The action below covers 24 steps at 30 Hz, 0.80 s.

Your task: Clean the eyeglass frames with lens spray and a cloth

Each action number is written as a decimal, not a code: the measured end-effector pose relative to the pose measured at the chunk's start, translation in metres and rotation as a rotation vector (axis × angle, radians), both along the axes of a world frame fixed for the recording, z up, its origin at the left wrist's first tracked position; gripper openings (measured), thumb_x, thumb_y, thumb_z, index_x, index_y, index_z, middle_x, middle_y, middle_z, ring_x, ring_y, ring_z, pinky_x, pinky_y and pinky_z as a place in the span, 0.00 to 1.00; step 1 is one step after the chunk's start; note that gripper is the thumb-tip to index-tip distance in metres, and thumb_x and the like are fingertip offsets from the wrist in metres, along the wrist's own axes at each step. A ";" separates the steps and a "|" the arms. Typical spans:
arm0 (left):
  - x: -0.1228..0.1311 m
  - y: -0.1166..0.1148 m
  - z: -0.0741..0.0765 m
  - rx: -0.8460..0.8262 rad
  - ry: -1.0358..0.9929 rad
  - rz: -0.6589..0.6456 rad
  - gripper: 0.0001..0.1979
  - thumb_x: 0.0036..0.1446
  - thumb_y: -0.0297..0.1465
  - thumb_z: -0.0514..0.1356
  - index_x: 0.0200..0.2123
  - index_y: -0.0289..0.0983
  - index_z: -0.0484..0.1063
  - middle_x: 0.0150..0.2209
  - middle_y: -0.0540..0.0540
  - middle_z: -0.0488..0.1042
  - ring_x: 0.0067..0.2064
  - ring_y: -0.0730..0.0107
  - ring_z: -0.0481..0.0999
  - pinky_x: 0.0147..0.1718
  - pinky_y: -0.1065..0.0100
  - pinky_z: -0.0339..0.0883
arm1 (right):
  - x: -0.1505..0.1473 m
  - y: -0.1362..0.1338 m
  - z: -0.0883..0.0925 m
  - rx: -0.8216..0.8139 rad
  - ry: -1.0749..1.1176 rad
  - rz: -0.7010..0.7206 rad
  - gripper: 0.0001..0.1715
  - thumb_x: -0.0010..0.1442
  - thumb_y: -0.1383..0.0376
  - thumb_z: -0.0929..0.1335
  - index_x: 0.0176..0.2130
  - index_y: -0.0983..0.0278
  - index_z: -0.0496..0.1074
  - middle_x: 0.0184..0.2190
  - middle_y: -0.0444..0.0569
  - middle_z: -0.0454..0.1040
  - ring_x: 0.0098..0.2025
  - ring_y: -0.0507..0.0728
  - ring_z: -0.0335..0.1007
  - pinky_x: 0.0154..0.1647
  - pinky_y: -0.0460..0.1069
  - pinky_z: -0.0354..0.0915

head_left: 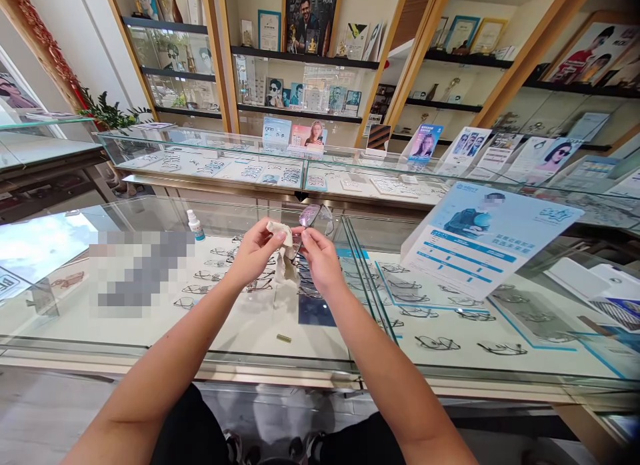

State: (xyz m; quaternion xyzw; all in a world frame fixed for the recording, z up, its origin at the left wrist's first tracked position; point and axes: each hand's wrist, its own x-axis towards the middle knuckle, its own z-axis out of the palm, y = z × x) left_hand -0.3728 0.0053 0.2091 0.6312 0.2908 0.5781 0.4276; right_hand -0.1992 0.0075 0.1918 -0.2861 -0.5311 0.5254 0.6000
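Observation:
Above the glass display counter (165, 335), both my hands meet around a pair of eyeglasses (309, 215). My left hand (257, 250) is closed on a pale cloth (286, 265), whose loose end hangs below the fingers. My right hand (321, 257) pinches the glasses, with the lenses standing up past the fingertips and showing a purple sheen. Part of the frame is hidden behind the cloth and fingers. A small white spray bottle (195, 226) with a blue label stands on the counter, left of my left hand.
Rows of eyeglasses (437, 343) lie under the glass. A large blue-and-white sign (493, 238) stands at the right, beside a white open box (595, 288). Across the aisle runs another glass showcase (225, 168), with shelves behind. A small potted plant (107, 110) is at back left.

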 end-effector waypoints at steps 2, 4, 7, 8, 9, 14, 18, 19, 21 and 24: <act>-0.002 0.000 -0.001 0.012 0.008 -0.036 0.21 0.66 0.52 0.69 0.39 0.39 0.77 0.41 0.43 0.81 0.43 0.61 0.77 0.46 0.62 0.71 | 0.000 0.001 -0.002 0.016 -0.007 -0.017 0.27 0.61 0.38 0.77 0.42 0.57 0.86 0.45 0.48 0.87 0.47 0.61 0.80 0.53 0.54 0.74; -0.003 0.002 -0.003 0.024 -0.007 -0.049 0.24 0.70 0.54 0.64 0.37 0.38 0.79 0.44 0.40 0.82 0.45 0.59 0.77 0.47 0.61 0.70 | 0.000 0.002 -0.003 0.040 -0.019 -0.040 0.27 0.63 0.38 0.76 0.43 0.57 0.86 0.45 0.48 0.86 0.48 0.61 0.79 0.54 0.54 0.74; -0.002 0.005 -0.007 -0.049 -0.043 -0.023 0.26 0.70 0.55 0.63 0.33 0.38 0.79 0.40 0.42 0.80 0.42 0.62 0.75 0.42 0.63 0.69 | 0.000 0.001 -0.004 0.087 -0.060 -0.062 0.27 0.66 0.38 0.74 0.44 0.57 0.86 0.47 0.49 0.86 0.51 0.62 0.79 0.57 0.55 0.73; -0.002 0.005 -0.007 -0.091 -0.042 -0.015 0.24 0.67 0.54 0.66 0.33 0.38 0.78 0.38 0.44 0.79 0.40 0.64 0.74 0.41 0.64 0.68 | 0.001 -0.001 -0.003 0.107 -0.081 -0.068 0.27 0.66 0.39 0.74 0.44 0.57 0.86 0.47 0.49 0.86 0.51 0.62 0.79 0.58 0.55 0.72; -0.001 0.006 -0.007 -0.129 -0.036 -0.011 0.22 0.63 0.52 0.70 0.33 0.38 0.78 0.35 0.46 0.78 0.38 0.65 0.73 0.40 0.65 0.68 | 0.001 -0.002 -0.002 0.132 -0.102 -0.078 0.27 0.67 0.39 0.73 0.44 0.57 0.87 0.46 0.49 0.85 0.51 0.62 0.78 0.58 0.55 0.72; -0.001 0.005 -0.006 -0.271 0.063 -0.022 0.26 0.57 0.55 0.74 0.40 0.39 0.78 0.37 0.46 0.79 0.37 0.66 0.74 0.38 0.67 0.67 | 0.001 -0.010 0.006 0.289 -0.187 -0.143 0.24 0.70 0.41 0.72 0.42 0.55 0.87 0.43 0.49 0.82 0.50 0.62 0.76 0.59 0.57 0.68; -0.003 0.003 -0.004 -0.342 0.168 -0.141 0.29 0.58 0.60 0.72 0.42 0.38 0.81 0.40 0.46 0.80 0.37 0.65 0.74 0.38 0.66 0.67 | 0.002 -0.013 0.008 0.352 -0.251 -0.179 0.24 0.71 0.41 0.71 0.42 0.54 0.87 0.42 0.51 0.81 0.53 0.64 0.76 0.61 0.59 0.66; -0.004 0.003 -0.004 -0.338 0.189 -0.174 0.29 0.59 0.60 0.71 0.41 0.38 0.81 0.38 0.46 0.79 0.37 0.66 0.74 0.37 0.66 0.67 | 0.002 -0.013 0.008 0.357 -0.264 -0.181 0.24 0.72 0.41 0.71 0.43 0.54 0.87 0.43 0.51 0.82 0.53 0.65 0.75 0.61 0.60 0.66; -0.005 0.001 -0.003 -0.308 0.223 -0.220 0.30 0.61 0.61 0.69 0.36 0.37 0.79 0.33 0.48 0.75 0.34 0.68 0.70 0.35 0.67 0.64 | 0.003 -0.014 0.008 0.364 -0.285 -0.178 0.24 0.72 0.41 0.70 0.44 0.53 0.87 0.44 0.52 0.83 0.55 0.65 0.75 0.63 0.61 0.65; -0.005 0.001 -0.002 -0.290 0.207 -0.284 0.32 0.58 0.62 0.70 0.30 0.37 0.75 0.27 0.50 0.68 0.30 0.70 0.64 0.32 0.68 0.59 | 0.004 -0.014 0.008 0.369 -0.303 -0.181 0.25 0.72 0.40 0.69 0.44 0.53 0.88 0.46 0.52 0.83 0.55 0.66 0.75 0.64 0.61 0.65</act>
